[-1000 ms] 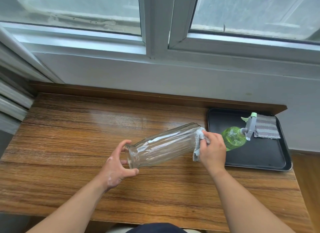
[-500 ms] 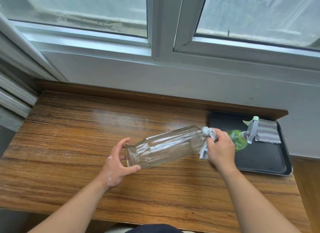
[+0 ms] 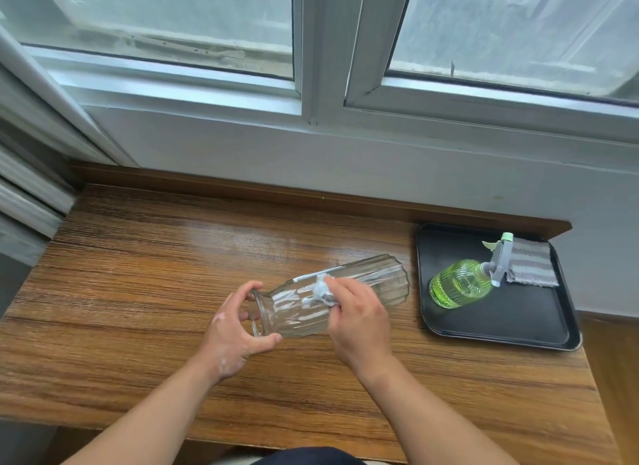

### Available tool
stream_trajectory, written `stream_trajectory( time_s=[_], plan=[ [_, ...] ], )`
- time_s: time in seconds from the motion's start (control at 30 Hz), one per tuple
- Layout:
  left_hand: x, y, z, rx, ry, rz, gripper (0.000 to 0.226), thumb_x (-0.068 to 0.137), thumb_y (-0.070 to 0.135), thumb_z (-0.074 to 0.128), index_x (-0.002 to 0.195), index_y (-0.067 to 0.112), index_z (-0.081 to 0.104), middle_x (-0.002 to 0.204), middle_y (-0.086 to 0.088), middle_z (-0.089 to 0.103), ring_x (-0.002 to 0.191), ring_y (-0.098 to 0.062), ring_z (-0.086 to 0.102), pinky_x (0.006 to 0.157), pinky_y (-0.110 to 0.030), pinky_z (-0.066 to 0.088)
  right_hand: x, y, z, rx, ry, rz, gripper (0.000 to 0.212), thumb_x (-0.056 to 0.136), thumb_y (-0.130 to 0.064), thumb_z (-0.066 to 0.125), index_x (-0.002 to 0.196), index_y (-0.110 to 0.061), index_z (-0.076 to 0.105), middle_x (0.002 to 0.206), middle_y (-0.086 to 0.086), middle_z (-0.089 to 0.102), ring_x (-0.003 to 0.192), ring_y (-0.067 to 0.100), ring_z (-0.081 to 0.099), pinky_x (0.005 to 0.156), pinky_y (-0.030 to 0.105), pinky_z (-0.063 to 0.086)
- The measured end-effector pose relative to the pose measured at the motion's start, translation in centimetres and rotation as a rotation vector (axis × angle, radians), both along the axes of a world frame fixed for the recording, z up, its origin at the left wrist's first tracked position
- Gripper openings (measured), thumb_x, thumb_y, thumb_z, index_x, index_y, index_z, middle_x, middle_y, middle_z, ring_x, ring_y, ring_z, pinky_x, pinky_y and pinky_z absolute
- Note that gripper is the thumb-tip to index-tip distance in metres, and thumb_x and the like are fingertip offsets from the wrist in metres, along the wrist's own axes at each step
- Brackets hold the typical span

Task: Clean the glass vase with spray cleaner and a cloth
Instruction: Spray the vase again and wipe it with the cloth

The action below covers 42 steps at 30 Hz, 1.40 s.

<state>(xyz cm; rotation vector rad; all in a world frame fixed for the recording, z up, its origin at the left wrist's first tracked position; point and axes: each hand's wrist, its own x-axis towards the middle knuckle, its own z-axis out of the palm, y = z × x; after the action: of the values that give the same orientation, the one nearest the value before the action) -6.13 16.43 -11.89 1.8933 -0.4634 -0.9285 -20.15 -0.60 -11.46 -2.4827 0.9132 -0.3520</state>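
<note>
Mid-wipe: gripping mouth of sideways ribbed clear glass vase [image 3: 378,280], centre of wooden table [image 3: 138,291], in left hand [image 3: 235,333]; pinching crumpled pale cloth [image 3: 321,289] to its neck with right hand [image 3: 358,317]. Looks past spraying: green plastic spray bottle [image 3: 458,286] on black tray [image 3: 501,326], 3 o'clock. Base end probably to go.

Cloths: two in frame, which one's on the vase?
The small white cloth, bunched under the right hand against the glass vase. The other, a striped grey cloth, lies folded on the black tray, away from both hands.
</note>
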Motion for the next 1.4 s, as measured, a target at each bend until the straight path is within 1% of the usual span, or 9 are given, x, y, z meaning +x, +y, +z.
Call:
stream_trajectory(
  time_s=[0.13, 0.33, 0.63, 0.77, 0.9, 1.13, 1.2, 1.3, 1.4],
  plan=[
    [-0.1, 0.0, 0.0, -0.001, 0.000, 0.004, 0.091, 0.060, 0.009, 0.096, 0.120, 0.059, 0.049, 0.131, 0.017, 0.045, 0.107, -0.004, 0.056, 0.067, -0.009, 0.056, -3.0, -5.5, -0.9, -0.047, 0.041, -0.219, 0.048, 0.087, -0.003, 0.062, 0.125, -0.030, 0.071, 0.101, -0.012, 0.075, 0.089, 0.017, 0.050, 0.078, 0.039, 0.050],
    [0.0, -0.3, 0.4, 0.014, -0.034, -0.003, 0.093, 0.059, 0.015, 0.097, 0.127, 0.055, 0.048, 0.122, 0.033, 0.042, 0.107, 0.003, 0.053, 0.085, -0.021, 0.054, -2.1, -2.6, -0.4, 0.034, -0.027, -0.207, 0.045, 0.091, 0.000, 0.061, 0.126, -0.027, 0.071, 0.104, -0.013, 0.075, 0.084, 0.007, 0.047, 0.067, 0.009, 0.029],
    [0.0, -0.2, 0.6, 0.046, -0.071, -0.023, 0.094, 0.060, 0.013, 0.097, 0.133, 0.046, 0.050, 0.124, 0.027, 0.045, 0.108, 0.001, 0.055, 0.080, -0.020, 0.056, 0.3, 3.4, 0.7, 0.009, -0.133, 0.091, 0.050, 0.082, 0.002, 0.069, 0.123, -0.026, 0.072, 0.114, -0.015, 0.074, 0.087, 0.011, 0.057, 0.077, 0.018, 0.046],
    [0.2, -0.2, 0.8, 0.043, -0.053, -0.045, 0.095, 0.059, 0.014, 0.098, 0.133, 0.047, 0.048, 0.125, 0.025, 0.045, 0.107, 0.004, 0.054, 0.068, -0.009, 0.053, -0.2, 0.9, 3.1, 0.652, -0.170, -0.045, 0.029, 0.096, -0.009, 0.061, 0.108, -0.032, 0.075, 0.086, -0.017, 0.073, 0.080, 0.008, 0.065, 0.074, 0.032, 0.058],
    [0.0, -0.4, 1.2, 0.066, -0.074, -0.052, 0.095, 0.061, 0.017, 0.097, 0.133, 0.050, 0.045, 0.122, 0.028, 0.042, 0.104, 0.003, 0.053, 0.073, -0.009, 0.046, -1.2, -2.6, 4.7, 1.128, -0.269, -0.226, 0.022, 0.100, -0.005, 0.055, 0.106, -0.020, 0.070, 0.100, 0.010, 0.075, 0.093, 0.023, 0.071, 0.084, 0.042, 0.057],
    [-0.1, -0.4, 1.4, 0.068, -0.081, -0.062, 0.094, 0.063, 0.018, 0.097, 0.134, 0.049, 0.043, 0.129, 0.016, 0.045, 0.107, 0.000, 0.054, 0.071, -0.007, 0.045, -1.0, -3.6, 3.4, 0.324, -0.032, -0.123, 0.041, 0.100, -0.013, 0.056, 0.135, -0.034, 0.060, 0.114, -0.013, 0.064, 0.094, 0.010, 0.065, 0.084, 0.020, 0.051],
    [-0.2, -0.4, 1.2, 0.073, -0.083, -0.064, 0.095, 0.062, 0.020, 0.097, 0.133, 0.050, 0.043, 0.129, 0.018, 0.046, 0.108, 0.000, 0.054, 0.075, -0.009, 0.045, -1.0, -3.4, 3.1, 0.247, -0.018, -0.072, 0.039, 0.100, -0.007, 0.052, 0.131, -0.026, 0.067, 0.122, -0.011, 0.061, 0.112, 0.010, 0.058, 0.096, 0.013, 0.043],
    [-0.1, -0.3, 1.0, 0.080, -0.077, -0.063, 0.096, 0.061, 0.021, 0.098, 0.133, 0.051, 0.043, 0.130, 0.019, 0.046, 0.114, -0.005, 0.056, 0.077, -0.011, 0.047, -1.3, -2.7, 3.3, 0.344, 0.077, -0.056, 0.039, 0.101, -0.017, 0.046, 0.135, -0.021, 0.065, 0.143, -0.003, 0.047, 0.130, 0.011, 0.047, 0.112, 0.028, 0.038],
    [-0.1, -0.3, 0.9, 0.084, -0.082, -0.059, 0.095, 0.062, 0.019, 0.097, 0.133, 0.051, 0.043, 0.129, 0.019, 0.045, 0.115, -0.008, 0.055, 0.074, -0.010, 0.046, -1.7, -1.9, 3.3, 0.265, 0.181, -0.035, 0.049, 0.097, -0.046, 0.056, 0.143, -0.027, 0.055, 0.145, -0.008, 0.034, 0.119, 0.011, 0.051, 0.101, 0.031, 0.046]
  ],
)
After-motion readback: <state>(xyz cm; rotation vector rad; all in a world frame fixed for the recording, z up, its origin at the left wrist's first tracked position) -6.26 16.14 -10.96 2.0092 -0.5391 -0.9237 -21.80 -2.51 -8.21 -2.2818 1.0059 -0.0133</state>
